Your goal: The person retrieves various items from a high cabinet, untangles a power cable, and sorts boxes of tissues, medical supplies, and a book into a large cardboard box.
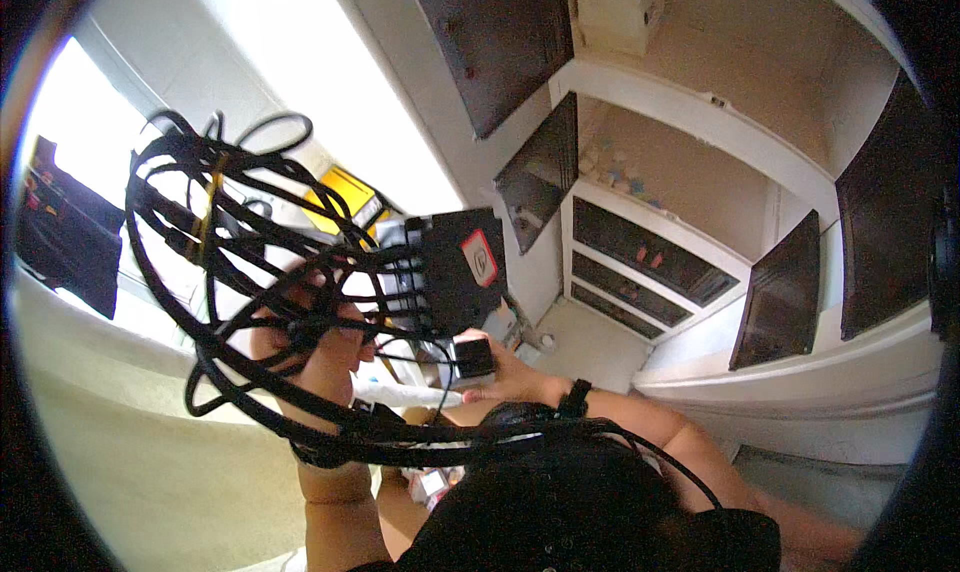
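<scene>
A large tangle of black cables [247, 369] fills the left of the view, partly tied with a yellowish band [208, 204]. My left hand [319, 332] is closed around its lower right part. Several cable ends run into a black box-like device [457, 272] with a red-edged label, right of that hand. My right hand [514, 373] holds a small black block-shaped adapter [474, 357] with a thin cable, just below the device. Part of the cable bundle passes in front of my black shirt.
Open cabinets with dark doors [540, 171] and pale shelves stand at the upper right, with dark drawers [630, 294] below. A yellow box [341, 197] lies behind the cables. Dark cloth [71, 227] hangs at the far left by a bright window.
</scene>
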A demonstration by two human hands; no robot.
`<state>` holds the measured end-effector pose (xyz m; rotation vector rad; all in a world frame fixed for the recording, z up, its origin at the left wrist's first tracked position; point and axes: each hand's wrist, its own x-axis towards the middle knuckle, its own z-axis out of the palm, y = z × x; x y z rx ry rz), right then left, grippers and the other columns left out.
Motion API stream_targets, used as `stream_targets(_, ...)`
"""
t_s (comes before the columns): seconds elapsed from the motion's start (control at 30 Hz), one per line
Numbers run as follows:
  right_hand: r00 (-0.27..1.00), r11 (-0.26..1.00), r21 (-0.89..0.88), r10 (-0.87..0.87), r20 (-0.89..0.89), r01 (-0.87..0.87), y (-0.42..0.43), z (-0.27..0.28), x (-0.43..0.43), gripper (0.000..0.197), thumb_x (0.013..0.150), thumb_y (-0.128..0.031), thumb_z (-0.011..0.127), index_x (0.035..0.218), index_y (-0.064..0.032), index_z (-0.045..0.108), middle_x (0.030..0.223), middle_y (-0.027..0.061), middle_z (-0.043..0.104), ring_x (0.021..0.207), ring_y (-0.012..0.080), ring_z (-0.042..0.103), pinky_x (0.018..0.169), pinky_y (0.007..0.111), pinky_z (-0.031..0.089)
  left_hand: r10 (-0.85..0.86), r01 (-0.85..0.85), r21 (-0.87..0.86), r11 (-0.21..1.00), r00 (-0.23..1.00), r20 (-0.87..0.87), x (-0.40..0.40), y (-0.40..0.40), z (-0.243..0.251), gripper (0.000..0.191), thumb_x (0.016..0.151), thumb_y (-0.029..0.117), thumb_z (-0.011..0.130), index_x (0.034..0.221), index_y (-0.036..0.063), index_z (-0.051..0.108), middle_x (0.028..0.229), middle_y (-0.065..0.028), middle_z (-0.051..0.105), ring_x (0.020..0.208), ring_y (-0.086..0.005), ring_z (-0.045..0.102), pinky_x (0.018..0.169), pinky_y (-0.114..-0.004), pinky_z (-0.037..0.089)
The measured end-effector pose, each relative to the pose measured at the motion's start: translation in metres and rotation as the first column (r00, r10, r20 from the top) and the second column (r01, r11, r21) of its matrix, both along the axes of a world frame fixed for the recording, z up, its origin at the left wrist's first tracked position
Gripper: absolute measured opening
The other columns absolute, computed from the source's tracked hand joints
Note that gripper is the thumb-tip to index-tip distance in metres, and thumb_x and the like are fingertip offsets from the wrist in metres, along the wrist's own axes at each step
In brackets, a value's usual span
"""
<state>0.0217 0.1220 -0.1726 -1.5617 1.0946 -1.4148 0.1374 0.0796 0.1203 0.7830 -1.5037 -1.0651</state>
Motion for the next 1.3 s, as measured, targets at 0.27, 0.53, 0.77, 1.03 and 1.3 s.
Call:
stream_targets(0.27, 0.951, 0.946, 0.323, -0.093, 0.296, -0.008, 0.043, 0.04, -0.073, 0.064, 0.066, -0.024, 0.081, 0.119, -0.0108, 0.048, 0.109, 0.0039, 0.057, 0.101, 0.0162, 0.053, 0.091, 0.031, 0.04, -0.065, 0.066, -0.016, 0.998, 0.996, 0.055, 0.028, -0.031, -0.043, 0.036, 0.076, 0.006, 0.061, 0.111, 0.0015, 0.049, 0.073, -0.0092, 0.06, 0.055, -0.0137, 0.057, 0.045, -0.022, 0.046)
stream_targets(0.53, 0.866, 0.961, 0.228, 0.025, 0.499, -0.159, 0.108, 0.131, -0.14, 0.087, 0.055, -0.044, 0.081, 0.128, -0.0111, 0.047, 0.128, 0.0098, 0.047, 0.117, 0.019, 0.044, 0.097, 0.033, 0.034, -0.333, 0.349, 0.338, 0.874, 0.937, -0.106, 0.025, -0.036, -0.079, 0.037, 0.075, 0.001, 0.06, 0.11, 0.0028, 0.047, 0.078, -0.0079, 0.058, 0.06, -0.0136, 0.056, 0.05, -0.024, 0.046)
stream_targets(0.77, 0.771, 0.97, 0.097, 0.115, 0.627, -0.224, 0.116, 0.126, -0.125, 0.096, 0.056, -0.038, 0.078, 0.136, -0.0064, 0.035, 0.139, 0.0164, 0.032, 0.128, 0.023, 0.031, 0.105, 0.034, 0.02, -0.761, 0.668, 0.602, 0.437, 0.632, -0.149, -0.02, -0.019, -0.08, 0.039, 0.068, -0.001, 0.065, 0.106, -0.0016, 0.055, 0.093, -0.0048, 0.061, 0.076, -0.0084, 0.055, 0.065, -0.021, 0.044)
stream_targets(1.03, 0.776, 0.945, 0.264, -0.015, 0.63, -0.196, 0.142, 0.064, -0.102, 0.08, 0.06, -0.062, 0.07, 0.109, -0.0023, 0.05, 0.098, 0.0096, 0.057, 0.087, 0.0171, 0.052, 0.081, 0.028, 0.039, -0.851, 0.704, 0.649, 0.288, 0.499, -0.164, -0.048, -0.009, -0.119, 0.045, 0.073, 0.009, 0.068, 0.114, 0.001, 0.052, 0.088, -0.0018, 0.06, 0.07, -0.0073, 0.054, 0.061, -0.02, 0.044)
stream_targets(1.3, 0.666, 0.944, 0.225, -0.009, 0.746, -0.24, 0.156, 0.044, -0.086, 0.07, 0.07, -0.048, 0.068, 0.118, -0.0035, 0.043, 0.11, 0.0122, 0.053, 0.1, 0.0205, 0.049, 0.099, 0.036, 0.035, -0.939, 0.689, 0.725, 0.026, 0.266, -0.219, -0.031, -0.039, -0.135, 0.061, 0.083, 0.029, 0.06, 0.126, -0.008, 0.039, 0.116, -0.0126, 0.053, 0.105, -0.0171, 0.049, 0.095, -0.03, 0.036)
